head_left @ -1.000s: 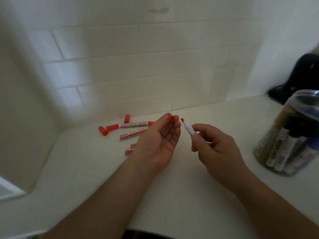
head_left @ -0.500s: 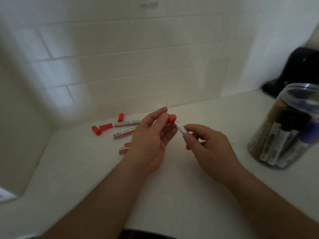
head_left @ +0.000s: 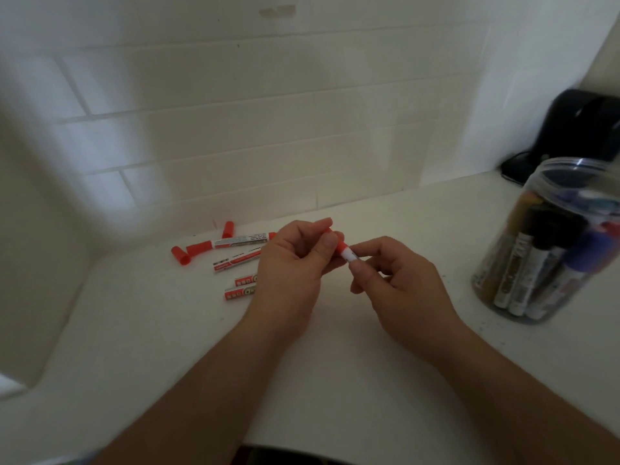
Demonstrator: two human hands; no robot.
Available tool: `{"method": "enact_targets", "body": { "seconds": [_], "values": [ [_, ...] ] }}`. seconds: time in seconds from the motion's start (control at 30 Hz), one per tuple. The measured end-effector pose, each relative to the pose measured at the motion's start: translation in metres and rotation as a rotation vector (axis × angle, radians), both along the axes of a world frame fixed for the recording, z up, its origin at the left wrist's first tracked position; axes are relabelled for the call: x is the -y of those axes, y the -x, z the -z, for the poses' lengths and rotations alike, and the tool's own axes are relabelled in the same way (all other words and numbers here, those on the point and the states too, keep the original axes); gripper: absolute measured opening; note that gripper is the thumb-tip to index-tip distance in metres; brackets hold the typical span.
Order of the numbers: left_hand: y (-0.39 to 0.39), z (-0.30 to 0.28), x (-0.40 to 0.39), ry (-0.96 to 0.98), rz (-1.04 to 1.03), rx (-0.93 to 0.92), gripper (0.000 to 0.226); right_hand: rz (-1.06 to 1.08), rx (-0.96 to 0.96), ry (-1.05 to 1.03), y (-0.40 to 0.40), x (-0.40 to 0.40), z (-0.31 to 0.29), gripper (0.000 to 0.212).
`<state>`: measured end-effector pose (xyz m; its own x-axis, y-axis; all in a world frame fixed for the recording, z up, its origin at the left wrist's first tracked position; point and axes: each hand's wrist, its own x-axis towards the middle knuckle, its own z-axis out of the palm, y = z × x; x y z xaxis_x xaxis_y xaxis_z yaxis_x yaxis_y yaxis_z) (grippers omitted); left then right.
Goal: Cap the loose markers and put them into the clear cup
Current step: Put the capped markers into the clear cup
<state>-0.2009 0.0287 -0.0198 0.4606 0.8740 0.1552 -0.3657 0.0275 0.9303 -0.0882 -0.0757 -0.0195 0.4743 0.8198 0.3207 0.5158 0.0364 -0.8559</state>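
My left hand (head_left: 295, 263) pinches a red cap (head_left: 337, 242) that sits over the tip of a white marker (head_left: 349, 255). My right hand (head_left: 399, 283) grips that marker's barrel, most of it hidden in the fingers. Behind my left hand, several red-and-white markers (head_left: 240, 241) lie on the white counter, partly covered by the hand. Two loose red caps (head_left: 180, 255) (head_left: 227, 229) lie near them. The clear cup (head_left: 550, 243) stands at the right, holding several dark markers upright.
A white tiled wall (head_left: 268, 129) runs along the back of the counter (head_left: 335, 364). A black object (head_left: 577, 129) sits behind the clear cup in the right corner. The wall curves round on the left.
The red cap and the marker tip were apart; my hands have come together and the cap now sits on the marker's end.
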Motion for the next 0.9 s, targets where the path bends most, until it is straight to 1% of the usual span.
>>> {"method": "enact_targets", "body": {
  "seconds": [0.07, 0.1, 0.17, 0.23, 0.27, 0.3, 0.33, 0.4, 0.43, 0.5, 0.57, 0.63, 0.67, 0.7, 0.73, 0.8, 0.9],
  "values": [
    [-0.001, -0.002, 0.0, -0.036, -0.001, -0.016, 0.014, -0.013, -0.024, -0.017, -0.002, 0.0, 0.002, 0.009],
    [-0.002, -0.003, 0.0, -0.058, 0.004, -0.025, 0.014, -0.022, -0.043, -0.024, -0.003, -0.001, 0.002, 0.007],
    [-0.002, -0.003, -0.003, -0.08, 0.011, -0.018, 0.016, -0.049, -0.102, -0.038, -0.001, -0.003, 0.003, 0.018],
    [-0.004, -0.002, -0.004, -0.113, 0.035, -0.013, 0.024, -0.106, -0.129, -0.028, 0.003, -0.005, 0.0, 0.041],
    [-0.004, -0.002, -0.003, -0.153, 0.048, -0.03, 0.029, -0.145, -0.103, 0.001, 0.003, -0.006, -0.003, 0.053],
    [-0.005, -0.002, -0.001, -0.206, 0.06, -0.053, 0.035, -0.173, -0.036, 0.042, 0.004, -0.005, -0.008, 0.062],
    [-0.006, -0.004, 0.003, -0.26, 0.063, -0.075, 0.043, -0.182, 0.056, 0.086, 0.004, -0.002, -0.016, 0.067],
    [-0.006, -0.007, 0.009, -0.339, 0.036, -0.089, 0.059, -0.176, 0.203, 0.127, 0.002, 0.011, -0.041, 0.063],
    [-0.006, -0.008, 0.011, -0.364, 0.02, -0.077, 0.061, -0.174, 0.248, 0.117, 0.0, 0.021, -0.056, 0.058],
    [-0.004, -0.006, 0.015, -0.462, 0.01, -0.067, 0.048, -0.142, 0.277, 0.028, -0.007, 0.046, -0.092, 0.049],
    [-0.001, 0.003, 0.02, -0.578, 0.031, -0.131, 0.038, -0.051, 0.295, -0.183, -0.022, 0.077, -0.133, 0.046],
    [0.001, 0.011, 0.026, -0.666, 0.085, -0.227, 0.036, 0.078, 0.362, -0.436, -0.047, 0.107, -0.167, 0.045],
    [0.001, 0.013, 0.029, -0.7, 0.119, -0.267, 0.036, 0.157, 0.411, -0.516, -0.062, 0.119, -0.179, 0.045],
    [0.001, 0.015, 0.032, -0.742, 0.143, -0.304, 0.036, 0.244, 0.449, -0.551, -0.078, 0.127, -0.185, 0.044],
    [0.001, 0.016, 0.035, -0.794, 0.151, -0.344, 0.036, 0.321, 0.47, -0.548, -0.092, 0.131, -0.186, 0.045],
    [0.0, 0.018, 0.038, -0.854, 0.151, -0.401, 0.034, 0.406, 0.45, -0.457, -0.111, 0.131, -0.177, 0.046],
    [-0.002, 0.019, 0.039, -0.893, 0.153, -0.444, 0.032, 0.402, 0.365, -0.224, -0.123, 0.125, -0.152, 0.046]
  ]
}}
